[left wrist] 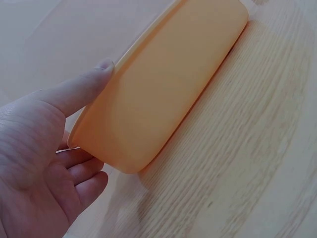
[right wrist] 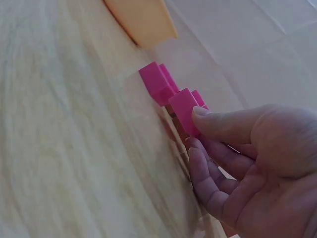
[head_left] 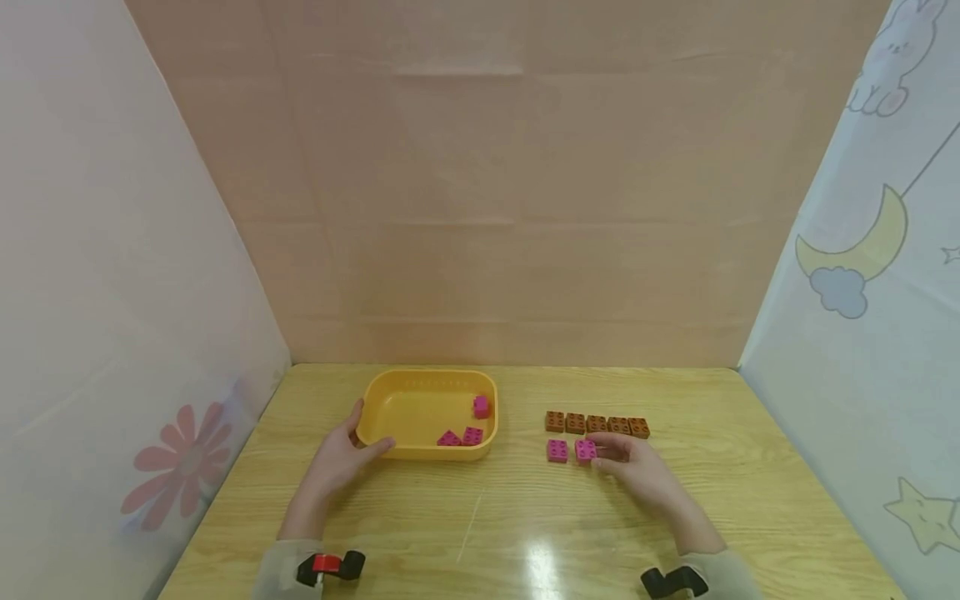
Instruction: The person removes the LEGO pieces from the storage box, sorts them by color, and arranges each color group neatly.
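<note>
My left hand point(head_left: 339, 457) grips the left end of a yellow tray point(head_left: 427, 452), thumb over the near rim and fingers around the outer side. Three pink toy bricks point(head_left: 472, 436) lie inside the tray at its right end. With thumb and fingers, my right hand point(head_left: 637, 471) pinches a pink building brick point(head_left: 586, 452) at the right of the tray. Just left of it another pink brick point(head_left: 557, 451) sits on the table. In the right wrist view the pinched brick point(right wrist: 184, 110) shows under the thumb, near the other pink brick point(right wrist: 156, 83).
Behind the pink bricks runs a row of several brown bricks point(head_left: 597, 423) on the wooden table point(head_left: 420, 533). A tan cloth wall point(head_left: 517, 208) stands at the back, with pale printed sheets at left and right.
</note>
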`<state>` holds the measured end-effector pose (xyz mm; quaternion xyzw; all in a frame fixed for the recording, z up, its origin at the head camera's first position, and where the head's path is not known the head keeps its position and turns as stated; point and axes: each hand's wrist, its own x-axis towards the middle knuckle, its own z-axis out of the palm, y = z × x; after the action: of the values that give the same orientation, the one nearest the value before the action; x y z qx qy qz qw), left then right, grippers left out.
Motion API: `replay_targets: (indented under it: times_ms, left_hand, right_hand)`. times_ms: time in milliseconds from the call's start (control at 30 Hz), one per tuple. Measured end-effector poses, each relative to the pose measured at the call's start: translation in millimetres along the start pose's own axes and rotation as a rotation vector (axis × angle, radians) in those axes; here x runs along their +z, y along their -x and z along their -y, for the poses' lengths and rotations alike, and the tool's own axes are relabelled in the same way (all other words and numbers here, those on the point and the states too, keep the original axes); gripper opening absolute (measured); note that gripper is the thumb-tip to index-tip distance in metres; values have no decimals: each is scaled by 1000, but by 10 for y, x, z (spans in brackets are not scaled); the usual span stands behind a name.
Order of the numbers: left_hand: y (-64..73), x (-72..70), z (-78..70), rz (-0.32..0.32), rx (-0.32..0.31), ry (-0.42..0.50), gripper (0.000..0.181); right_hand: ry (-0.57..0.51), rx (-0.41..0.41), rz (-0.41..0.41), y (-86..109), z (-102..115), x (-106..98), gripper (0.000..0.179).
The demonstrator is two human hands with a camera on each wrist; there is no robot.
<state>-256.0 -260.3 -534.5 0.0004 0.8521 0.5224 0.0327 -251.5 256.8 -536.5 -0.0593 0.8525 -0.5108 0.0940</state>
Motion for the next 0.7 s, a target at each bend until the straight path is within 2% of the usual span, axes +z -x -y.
replay_targets:
  times_ms: [100, 333, 700]
  left_hand:
    - [-1, 3, 4, -3, 1, -7, 110]
    - [-2, 9, 4, -6, -1, -17, 110]
    - [-7, 2, -9, 0, -22, -17, 109]
  right_hand:
    - [10, 13, -8, -24, -33, 39, 48]
    - [59, -28, -35, -39, -47, 97, 48]
    - [47, -15, -46, -35, -47, 141, 48]
